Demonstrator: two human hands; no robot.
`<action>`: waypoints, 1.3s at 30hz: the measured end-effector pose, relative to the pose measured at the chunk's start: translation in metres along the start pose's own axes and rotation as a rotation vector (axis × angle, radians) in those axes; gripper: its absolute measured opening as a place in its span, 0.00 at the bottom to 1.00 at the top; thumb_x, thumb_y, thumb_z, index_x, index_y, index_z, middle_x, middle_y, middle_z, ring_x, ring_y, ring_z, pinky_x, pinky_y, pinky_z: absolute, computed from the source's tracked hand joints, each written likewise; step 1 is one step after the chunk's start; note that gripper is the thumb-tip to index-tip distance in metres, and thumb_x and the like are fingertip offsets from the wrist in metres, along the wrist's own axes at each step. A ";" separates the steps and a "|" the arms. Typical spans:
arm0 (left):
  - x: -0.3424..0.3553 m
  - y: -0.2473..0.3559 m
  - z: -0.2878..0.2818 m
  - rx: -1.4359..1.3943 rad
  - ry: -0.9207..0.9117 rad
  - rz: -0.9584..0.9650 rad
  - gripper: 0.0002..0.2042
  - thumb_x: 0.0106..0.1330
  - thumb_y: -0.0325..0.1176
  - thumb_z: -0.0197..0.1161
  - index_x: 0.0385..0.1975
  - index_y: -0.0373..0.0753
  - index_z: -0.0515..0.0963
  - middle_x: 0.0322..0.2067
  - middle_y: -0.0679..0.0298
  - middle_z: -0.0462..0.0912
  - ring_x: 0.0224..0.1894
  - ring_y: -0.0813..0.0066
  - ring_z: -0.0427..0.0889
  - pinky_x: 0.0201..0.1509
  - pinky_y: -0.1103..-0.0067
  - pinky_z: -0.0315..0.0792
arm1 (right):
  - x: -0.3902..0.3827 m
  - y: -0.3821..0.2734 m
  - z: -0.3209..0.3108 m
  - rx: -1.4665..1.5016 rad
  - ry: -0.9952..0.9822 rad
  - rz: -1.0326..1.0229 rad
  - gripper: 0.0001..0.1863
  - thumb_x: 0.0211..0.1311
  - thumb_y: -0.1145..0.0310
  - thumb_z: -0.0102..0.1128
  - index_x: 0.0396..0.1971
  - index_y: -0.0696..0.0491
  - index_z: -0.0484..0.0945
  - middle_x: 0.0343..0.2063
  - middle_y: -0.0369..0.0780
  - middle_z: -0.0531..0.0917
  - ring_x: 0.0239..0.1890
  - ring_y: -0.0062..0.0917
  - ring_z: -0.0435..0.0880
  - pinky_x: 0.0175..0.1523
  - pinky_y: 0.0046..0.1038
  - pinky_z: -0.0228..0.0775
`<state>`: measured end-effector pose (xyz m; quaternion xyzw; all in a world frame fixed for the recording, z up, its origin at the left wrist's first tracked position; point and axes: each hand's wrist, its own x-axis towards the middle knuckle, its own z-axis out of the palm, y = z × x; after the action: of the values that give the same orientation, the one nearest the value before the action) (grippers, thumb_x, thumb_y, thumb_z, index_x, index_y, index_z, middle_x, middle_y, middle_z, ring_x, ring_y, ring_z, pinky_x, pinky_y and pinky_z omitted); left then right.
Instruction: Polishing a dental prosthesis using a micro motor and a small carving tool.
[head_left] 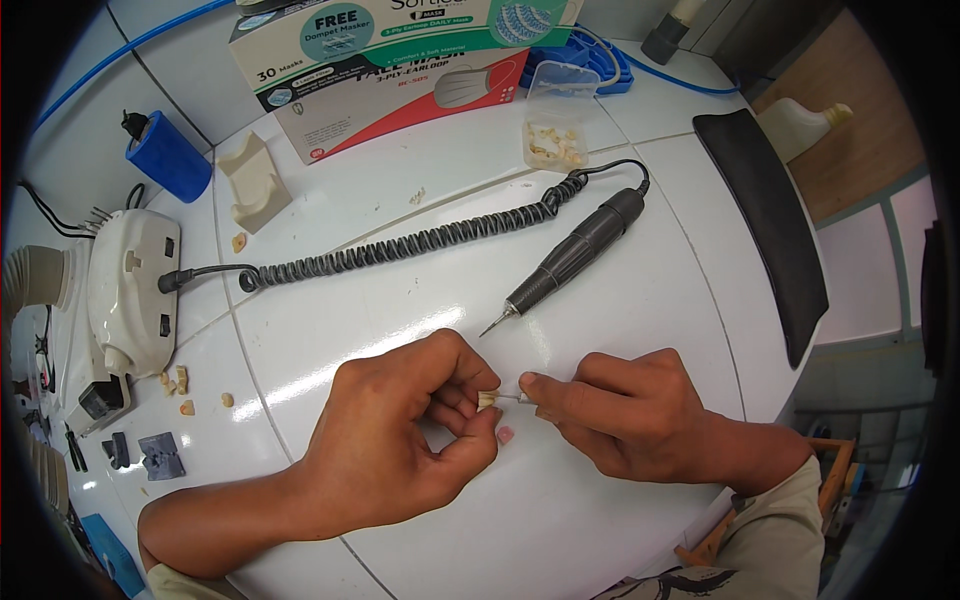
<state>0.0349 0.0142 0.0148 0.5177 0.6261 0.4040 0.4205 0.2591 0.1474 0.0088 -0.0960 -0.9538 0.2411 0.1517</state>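
Nearby, a dark handpiece (575, 253) with a coiled cord (400, 245) lies on the white table (620, 330), just beyond the hands; small tooth-like pieces (183, 385) sit well apart at left. Left hand (400, 430) curls in, pinching a small pale tooth (487, 399) between thumb and fingers. Right hand (620, 405) grips a thin metal pin (512, 398) touching that tooth.

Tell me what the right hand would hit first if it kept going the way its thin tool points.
The right hand points its thin metal tool leftward, straight at the small cream tooth-like piece pinched in the left hand. The tip looks already at the piece, so it meets that first.
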 end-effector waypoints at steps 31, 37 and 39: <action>0.001 0.004 -0.004 -0.031 -0.021 -0.059 0.08 0.64 0.21 0.72 0.39 0.30 0.81 0.34 0.63 0.88 0.37 0.81 0.88 0.43 0.83 0.83 | -0.001 0.009 0.001 0.117 0.066 -0.032 0.21 0.51 0.83 0.77 0.48 0.55 0.93 0.24 0.35 0.84 0.17 0.18 0.80 0.20 0.22 0.69; 0.001 0.005 -0.003 -0.026 -0.017 -0.070 0.08 0.64 0.21 0.73 0.39 0.30 0.82 0.34 0.63 0.88 0.37 0.81 0.88 0.43 0.83 0.83 | -0.002 0.010 0.004 0.137 0.084 -0.036 0.22 0.52 0.83 0.77 0.49 0.54 0.93 0.24 0.35 0.83 0.18 0.18 0.80 0.21 0.23 0.69; 0.001 0.005 -0.003 -0.021 -0.014 -0.059 0.08 0.64 0.21 0.73 0.39 0.30 0.82 0.34 0.63 0.88 0.37 0.81 0.88 0.43 0.83 0.83 | -0.002 0.008 0.003 0.127 0.072 -0.039 0.22 0.53 0.83 0.76 0.50 0.54 0.93 0.25 0.35 0.83 0.18 0.18 0.80 0.21 0.23 0.70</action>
<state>0.0334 0.0153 0.0199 0.4974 0.6339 0.3942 0.4421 0.2608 0.1528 0.0017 -0.0763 -0.9321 0.2947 0.1964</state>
